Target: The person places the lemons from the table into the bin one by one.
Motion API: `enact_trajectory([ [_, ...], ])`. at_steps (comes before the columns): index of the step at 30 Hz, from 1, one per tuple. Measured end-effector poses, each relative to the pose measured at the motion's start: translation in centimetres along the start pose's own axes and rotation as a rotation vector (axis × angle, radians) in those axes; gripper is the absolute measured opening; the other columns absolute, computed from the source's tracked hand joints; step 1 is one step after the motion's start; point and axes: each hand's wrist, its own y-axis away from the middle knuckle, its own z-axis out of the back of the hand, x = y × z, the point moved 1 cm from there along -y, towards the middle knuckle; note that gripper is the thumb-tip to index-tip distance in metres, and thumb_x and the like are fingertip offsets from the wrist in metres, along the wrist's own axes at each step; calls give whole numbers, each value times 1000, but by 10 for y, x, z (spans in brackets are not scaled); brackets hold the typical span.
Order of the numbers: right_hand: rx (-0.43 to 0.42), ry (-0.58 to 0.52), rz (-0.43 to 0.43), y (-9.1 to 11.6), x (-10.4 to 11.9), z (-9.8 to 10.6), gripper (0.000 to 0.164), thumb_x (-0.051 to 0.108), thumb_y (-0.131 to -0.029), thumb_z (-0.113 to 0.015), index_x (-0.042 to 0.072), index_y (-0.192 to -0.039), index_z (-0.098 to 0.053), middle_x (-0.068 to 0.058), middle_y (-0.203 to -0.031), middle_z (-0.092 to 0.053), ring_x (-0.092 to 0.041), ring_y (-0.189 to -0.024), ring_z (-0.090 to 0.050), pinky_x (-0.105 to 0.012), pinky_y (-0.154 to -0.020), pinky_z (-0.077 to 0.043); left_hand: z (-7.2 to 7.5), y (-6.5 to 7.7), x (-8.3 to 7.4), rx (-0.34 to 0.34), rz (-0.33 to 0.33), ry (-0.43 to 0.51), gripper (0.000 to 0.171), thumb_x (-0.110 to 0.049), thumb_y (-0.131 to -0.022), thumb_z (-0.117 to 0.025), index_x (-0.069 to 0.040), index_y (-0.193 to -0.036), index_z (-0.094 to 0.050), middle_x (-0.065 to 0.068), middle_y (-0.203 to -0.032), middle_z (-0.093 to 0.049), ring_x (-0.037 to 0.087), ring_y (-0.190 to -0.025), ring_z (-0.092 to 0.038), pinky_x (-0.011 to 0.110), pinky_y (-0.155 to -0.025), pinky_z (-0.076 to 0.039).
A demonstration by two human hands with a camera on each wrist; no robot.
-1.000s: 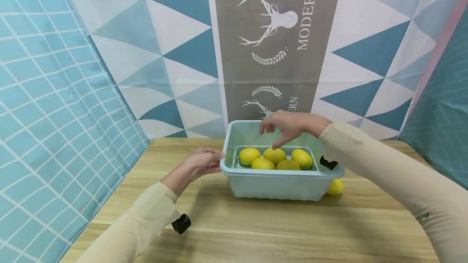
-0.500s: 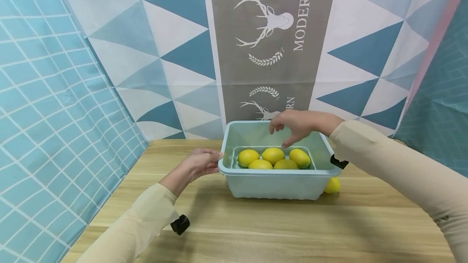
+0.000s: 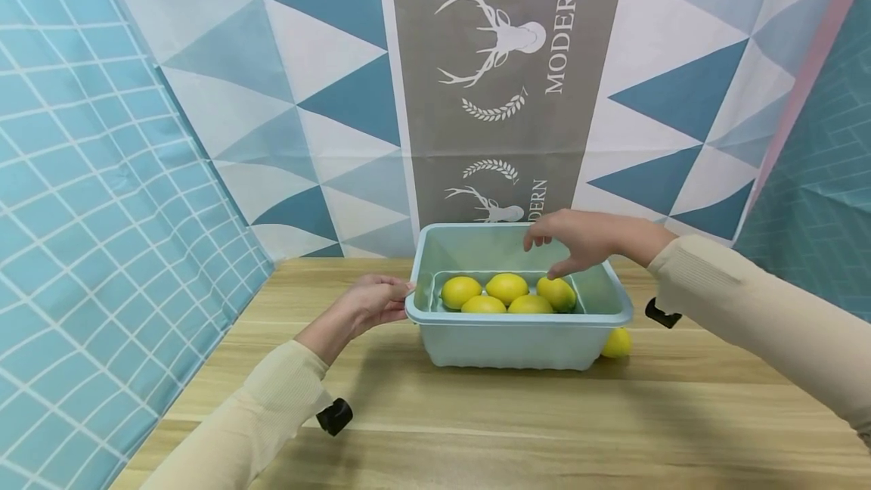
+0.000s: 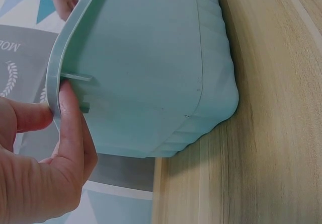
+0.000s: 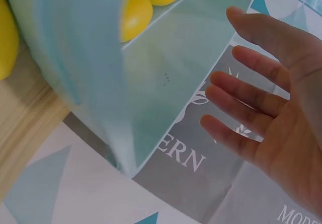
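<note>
A pale blue-green plastic bin (image 3: 510, 346) stands on the wooden table with several yellow lemons (image 3: 506, 288) on its floor. My left hand (image 3: 376, 301) grips the bin's left rim; in the left wrist view its thumb (image 4: 32, 116) presses the rim's edge while the fingers curl beneath it. Over the bin's right part hovers my right hand (image 3: 585, 239), holding nothing. The right wrist view shows that hand's fingers (image 5: 246, 95) spread and apart from the bin wall. Another lemon (image 3: 616, 342) lies on the table by the bin's right end, partly hidden by the bin.
Behind the bin hangs a patterned cloth (image 3: 340, 134) with triangles and a deer-head print. A blue checked cloth (image 3: 102, 172) closes off the left side, and a teal cloth (image 3: 816, 210) the right. The wooden table (image 3: 476, 429) extends in front of the bin.
My right hand has moved to the right above the bin, away from the middle lemons. The left hand keeps its grip on the rim, and the bin and lemons look unmoved.
</note>
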Motion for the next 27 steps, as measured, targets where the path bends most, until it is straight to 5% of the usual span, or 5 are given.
enact_trajectory([
  [14, -103, 55, -21, 29, 0, -6, 42, 19, -78, -79, 15, -116, -61, -1, -116, -63, -20, -107, -60, -42, -93, -53, 1, 0, 0, -12, 11, -5, 41, -15, -97, -54, 10, -129, -48, 6, -96, -59, 11, -81, -61, 24, -80, -58],
  [27, -336, 164, 6, 53, 4, -21, 48, 22, -72, -84, 18, -114, -62, 1, -114, -61, -17, -106, -59, -38, -90, -56, 0, -1, 1, -16, 15, -2, 41, -15, -97, -55, 9, -130, -49, 7, -98, -59, 12, -81, -61, 29, -87, -58],
])
